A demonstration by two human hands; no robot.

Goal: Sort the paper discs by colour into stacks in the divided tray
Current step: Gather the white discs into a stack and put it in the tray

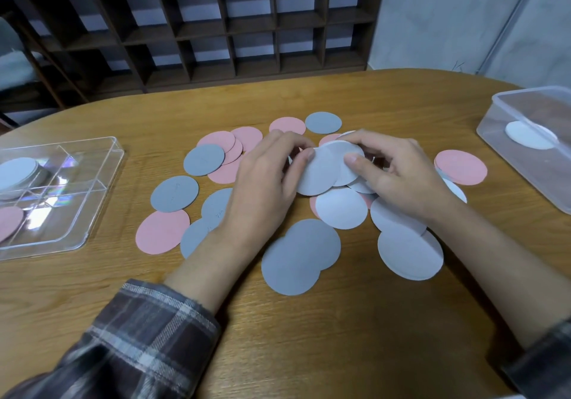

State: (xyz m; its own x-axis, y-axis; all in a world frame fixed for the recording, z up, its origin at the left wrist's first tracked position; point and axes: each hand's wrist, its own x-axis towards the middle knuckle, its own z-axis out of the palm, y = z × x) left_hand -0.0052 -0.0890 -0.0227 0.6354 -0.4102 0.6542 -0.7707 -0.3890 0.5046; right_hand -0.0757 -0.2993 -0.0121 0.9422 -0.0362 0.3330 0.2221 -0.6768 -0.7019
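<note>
Head view, hands [333, 176] pinching white discs [327, 167] (writing unreadable)

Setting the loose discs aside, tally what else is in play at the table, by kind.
Divided tray: 1
Plastic box: 1
Hands, left hand and right hand, both pinching white discs: 2
Total: 4
</note>
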